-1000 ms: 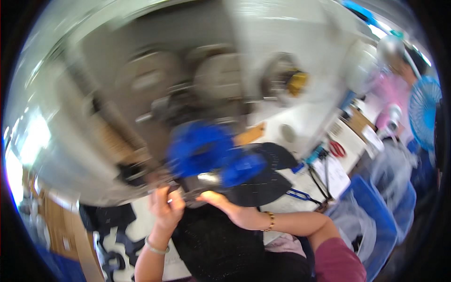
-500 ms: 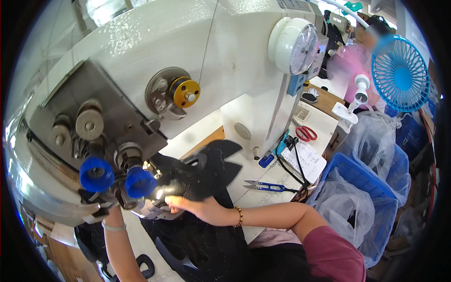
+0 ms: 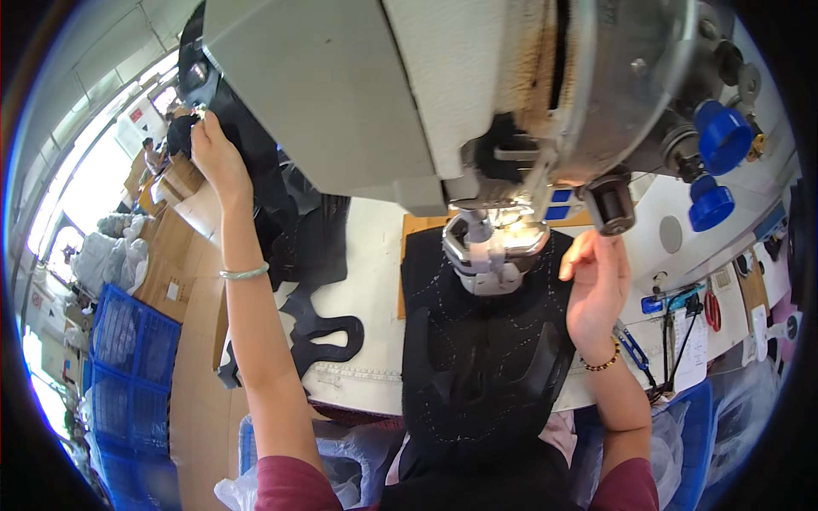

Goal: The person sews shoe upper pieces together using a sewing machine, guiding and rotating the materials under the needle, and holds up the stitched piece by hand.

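Observation:
A black shaped panel (image 3: 477, 375) with light dashed marking lines lies under the presser foot (image 3: 492, 264) of a white sewing machine (image 3: 341, 94). My right hand (image 3: 596, 294) is at the panel's right edge, fingers loosely curved and apart, nothing visible in them. Its fingertips come up below a dark metal cylinder (image 3: 610, 204) on the machine head. My left hand (image 3: 220, 157) reaches up past the machine's left side, fingers pinched together at a small shiny spot beside black material (image 3: 247, 136). What they hold is too small to make out.
More black cut pieces (image 3: 319, 238) lie left of the panel, one with a looped end (image 3: 332, 339). Blue-handled thread snips (image 3: 632, 353) and red-handled scissors (image 3: 712, 311) lie at right. Blue crates (image 3: 132, 383) stand at left; clear plastic bags fill a crate (image 3: 699, 434) at lower right.
The view has swung left. My left hand has gone from below the machine head to the upper left. My right hand has released the black panel, which now lies flatter.

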A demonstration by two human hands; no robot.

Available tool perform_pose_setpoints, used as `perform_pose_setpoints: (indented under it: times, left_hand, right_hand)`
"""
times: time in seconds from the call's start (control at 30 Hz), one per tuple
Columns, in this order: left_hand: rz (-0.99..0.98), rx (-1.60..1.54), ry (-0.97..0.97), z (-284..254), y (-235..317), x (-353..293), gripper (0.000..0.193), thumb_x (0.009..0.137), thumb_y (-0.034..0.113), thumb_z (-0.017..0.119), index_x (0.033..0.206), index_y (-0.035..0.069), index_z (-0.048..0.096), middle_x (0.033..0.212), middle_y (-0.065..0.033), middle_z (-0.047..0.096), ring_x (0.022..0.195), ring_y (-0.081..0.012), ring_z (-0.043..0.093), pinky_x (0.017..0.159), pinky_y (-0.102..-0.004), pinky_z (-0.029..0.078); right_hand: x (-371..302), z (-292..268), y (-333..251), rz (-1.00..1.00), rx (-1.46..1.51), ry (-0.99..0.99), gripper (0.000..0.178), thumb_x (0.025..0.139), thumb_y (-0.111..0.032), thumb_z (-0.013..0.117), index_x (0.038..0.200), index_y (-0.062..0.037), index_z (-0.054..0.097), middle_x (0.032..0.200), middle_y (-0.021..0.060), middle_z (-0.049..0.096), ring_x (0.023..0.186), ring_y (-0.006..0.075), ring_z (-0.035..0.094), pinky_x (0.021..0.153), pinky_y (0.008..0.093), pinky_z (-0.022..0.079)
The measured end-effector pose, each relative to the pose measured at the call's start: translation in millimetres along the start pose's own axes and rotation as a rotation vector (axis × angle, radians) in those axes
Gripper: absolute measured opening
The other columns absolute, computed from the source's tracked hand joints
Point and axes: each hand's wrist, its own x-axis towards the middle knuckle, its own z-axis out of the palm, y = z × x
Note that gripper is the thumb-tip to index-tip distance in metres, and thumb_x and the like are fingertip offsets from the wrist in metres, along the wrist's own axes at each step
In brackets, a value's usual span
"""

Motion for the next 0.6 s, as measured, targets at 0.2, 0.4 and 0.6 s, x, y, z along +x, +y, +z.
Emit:
perform_pose_setpoints:
  times: [0.2, 0.4, 0.6]
  left_hand:
    - [-0.454, 0.362, -0.070, 8, -107, -76, 0.049, 0.088, 0.032, 0.052, 0.098, -0.015, 0.058, 0.097, -0.0337, 0.059, 0.093, -0.0407, 0.059, 0.080, -0.0456, 0.042]
    - [-0.256, 0.886, -0.319, 13, -45, -93, 0.046, 0.083, 0.030, 0.061, 0.098, -0.013, 0.051, 0.094, -0.0305, 0.060, 0.095, -0.0408, 0.058, 0.084, -0.0412, 0.045]
    - [-0.406, 0.293, -0.901, -44, 117, -184, 0.035, 0.087, 0.034, 0.057, 0.088, -0.001, 0.060, 0.083, -0.0190, 0.060, 0.079, -0.0336, 0.059, 0.068, -0.0410, 0.046]
  right_hand:
    - [-27, 14, -18, 0.035, -0.370, -0.311, 0.013, 0.090, -0.010, 0.053, 0.081, -0.0005, 0.054, 0.069, 0.0041, 0.052, 0.054, 0.0087, 0.049, 0.050, 0.0204, 0.040]
    - [-53, 19, -9, -0.005, -1.382, -0.773, 0.047, 0.078, -0.042, 0.066, 0.100, -0.0009, 0.060, 0.079, 0.0098, 0.057, 0.059, 0.0226, 0.060, 0.048, 0.0305, 0.046]
    - [-66, 5, 12, 0.019, -1.560, -0.783, 0.069, 0.073, -0.055, 0.065, 0.111, 0.0010, 0.056, 0.099, 0.0128, 0.053, 0.064, 0.0266, 0.061, 0.054, 0.0338, 0.049]
